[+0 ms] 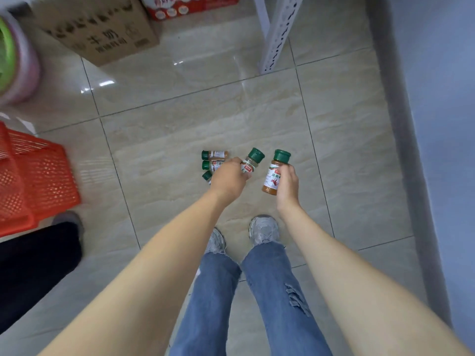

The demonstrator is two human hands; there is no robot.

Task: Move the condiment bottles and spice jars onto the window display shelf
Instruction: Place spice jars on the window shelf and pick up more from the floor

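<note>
I look straight down at a tiled floor [231, 104] and take the shoes [264, 230] as my mark. Just ahead of the shoes, my right hand [288, 185] is wrapped around a red jar [275, 173] with a green cap, orange-red powder and a chilli on its label; the jar is held upright and clear of the floor. To the left of that, ahead of the shoes, my left hand [228, 178] grips a pale jar [251, 161], also green-capped, tilted with its cap pointing up and to the right. Farther ahead and left of the shoes, three more jars [214, 155] lie on their sides on the floor in a close stack, caps pointing left; my left hand covers part of the nearest one, and I cannot tell whether it touches them. Far ahead of the shoes stands a white perforated post [276, 34], with a cardboard box [102, 27] to its left and a red carton [190, 6] behind the box. Well left of the shoes sits an orange basket [38, 176], and beside it a dark trouser leg [36, 265] of another person. Well right of the shoes runs a grey ledge [401, 150]
</note>
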